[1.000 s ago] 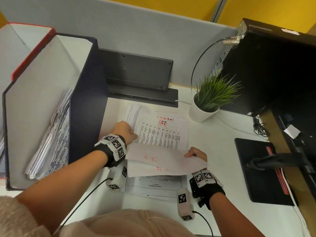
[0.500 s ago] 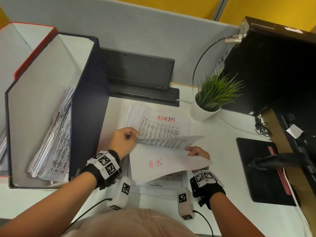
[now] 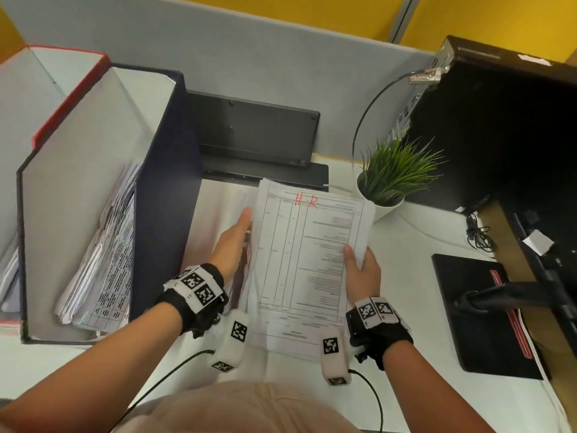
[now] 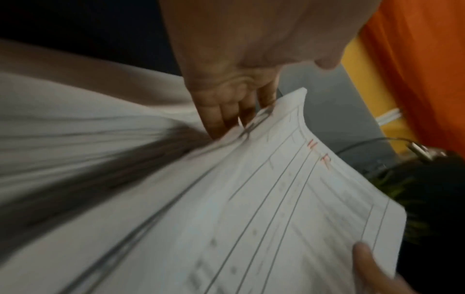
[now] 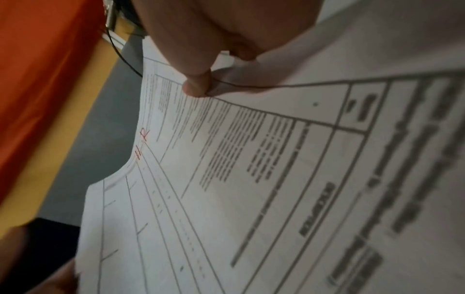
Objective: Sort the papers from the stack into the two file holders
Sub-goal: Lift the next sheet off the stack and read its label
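A printed sheet marked "H.R" in red (image 3: 312, 245) is held above the paper stack (image 3: 290, 337) on the white desk. My right hand (image 3: 362, 270) pinches its right edge, thumb on top. My left hand (image 3: 232, 242) lies with straight fingers against the sheet's left edge. The left wrist view shows those fingers (image 4: 226, 111) touching the sheet (image 4: 276, 218); the right wrist view shows the thumb (image 5: 198, 83) pressed on the sheet (image 5: 251, 179). The dark blue file holder (image 3: 168, 182) at left holds several papers (image 3: 103, 260). A red-edged file holder (image 3: 71, 95) stands beyond it.
A potted green plant (image 3: 390, 182) stands just right of the sheet's top. A black stand (image 3: 256, 132) sits behind the stack against the grey partition. A black computer tower (image 3: 499, 135), a monitor base (image 3: 477, 307) and cables (image 3: 477, 232) fill the right side.
The sheet, earlier bent over and mid-turn between both hands, now faces up with "H.R" at its top. My left hand has let go of its corner and lies straight along its left edge.
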`<move>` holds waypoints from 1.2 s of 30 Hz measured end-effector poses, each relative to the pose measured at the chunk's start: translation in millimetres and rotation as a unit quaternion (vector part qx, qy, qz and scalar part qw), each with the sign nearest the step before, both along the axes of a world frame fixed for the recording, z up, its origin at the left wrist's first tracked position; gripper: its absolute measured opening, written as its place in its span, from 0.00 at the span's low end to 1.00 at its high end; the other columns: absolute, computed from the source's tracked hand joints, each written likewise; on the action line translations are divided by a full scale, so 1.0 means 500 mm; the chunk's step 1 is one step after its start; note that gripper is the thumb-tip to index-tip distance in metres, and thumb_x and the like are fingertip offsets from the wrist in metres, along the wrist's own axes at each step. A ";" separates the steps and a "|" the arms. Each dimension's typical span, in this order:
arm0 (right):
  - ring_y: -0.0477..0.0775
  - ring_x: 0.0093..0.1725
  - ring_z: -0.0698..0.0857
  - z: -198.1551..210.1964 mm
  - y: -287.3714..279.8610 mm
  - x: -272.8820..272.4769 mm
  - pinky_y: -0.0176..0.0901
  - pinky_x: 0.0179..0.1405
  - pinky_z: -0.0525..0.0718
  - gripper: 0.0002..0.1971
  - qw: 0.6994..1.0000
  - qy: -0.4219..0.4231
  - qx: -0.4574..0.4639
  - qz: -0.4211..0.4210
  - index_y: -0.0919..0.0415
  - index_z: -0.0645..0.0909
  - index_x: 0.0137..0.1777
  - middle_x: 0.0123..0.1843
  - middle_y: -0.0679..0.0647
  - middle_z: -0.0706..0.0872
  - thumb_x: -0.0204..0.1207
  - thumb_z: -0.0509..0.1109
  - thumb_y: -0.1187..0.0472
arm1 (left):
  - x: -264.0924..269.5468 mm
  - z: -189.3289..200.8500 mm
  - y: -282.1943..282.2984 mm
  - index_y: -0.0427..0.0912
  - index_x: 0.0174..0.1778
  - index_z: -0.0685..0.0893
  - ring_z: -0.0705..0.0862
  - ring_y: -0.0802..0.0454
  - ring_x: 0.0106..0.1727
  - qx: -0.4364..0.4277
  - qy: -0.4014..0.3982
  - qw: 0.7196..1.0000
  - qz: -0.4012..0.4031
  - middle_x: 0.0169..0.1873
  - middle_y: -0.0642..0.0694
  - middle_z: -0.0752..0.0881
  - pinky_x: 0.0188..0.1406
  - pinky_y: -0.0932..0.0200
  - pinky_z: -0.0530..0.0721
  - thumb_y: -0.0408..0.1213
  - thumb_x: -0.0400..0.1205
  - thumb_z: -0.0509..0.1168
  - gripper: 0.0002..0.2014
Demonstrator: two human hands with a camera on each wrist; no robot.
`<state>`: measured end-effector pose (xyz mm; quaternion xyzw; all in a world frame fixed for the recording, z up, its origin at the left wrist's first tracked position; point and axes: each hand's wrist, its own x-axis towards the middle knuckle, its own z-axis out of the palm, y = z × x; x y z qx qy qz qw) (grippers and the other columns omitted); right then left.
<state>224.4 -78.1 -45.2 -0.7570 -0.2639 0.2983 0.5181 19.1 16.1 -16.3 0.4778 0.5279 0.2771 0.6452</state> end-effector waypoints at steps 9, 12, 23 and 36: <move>0.37 0.53 0.84 0.154 0.016 -0.037 0.23 0.52 0.81 0.10 0.971 -0.018 0.238 -0.032 0.48 0.77 0.56 0.52 0.38 0.84 0.79 0.66 0.63 | -0.003 0.063 -0.016 0.41 0.65 0.78 0.83 0.75 0.47 0.272 0.041 0.961 -0.018 0.51 0.61 0.84 0.41 0.82 0.79 0.34 0.81 0.65 0.17; 0.36 0.56 0.85 0.197 0.004 -0.040 0.27 0.49 0.83 0.14 0.952 0.001 0.305 -0.008 0.50 0.77 0.59 0.52 0.39 0.87 0.76 0.70 0.64 | -0.011 0.093 -0.026 0.50 0.58 0.79 0.83 0.78 0.50 0.310 -0.033 0.950 0.005 0.44 0.71 0.85 0.42 0.81 0.79 0.35 0.79 0.67 0.13; 0.35 0.50 0.88 0.116 -0.023 -0.066 0.27 0.43 0.85 0.14 0.980 0.069 0.186 0.007 0.49 0.83 0.49 0.42 0.38 0.90 0.68 0.78 0.67 | -0.022 0.029 -0.034 0.41 0.56 0.84 0.87 0.61 0.40 0.246 0.100 0.963 -0.048 0.43 0.49 0.90 0.36 0.69 0.83 0.36 0.80 0.66 0.10; 0.33 0.48 0.87 0.189 0.031 -0.088 0.24 0.39 0.84 0.18 0.976 0.047 0.199 0.073 0.56 0.80 0.61 0.51 0.41 0.87 0.72 0.74 0.67 | -0.078 0.171 -0.030 0.74 0.70 0.62 0.79 0.67 0.64 0.355 -0.002 0.934 0.019 0.59 0.77 0.76 0.57 0.75 0.79 0.28 0.79 0.67 0.37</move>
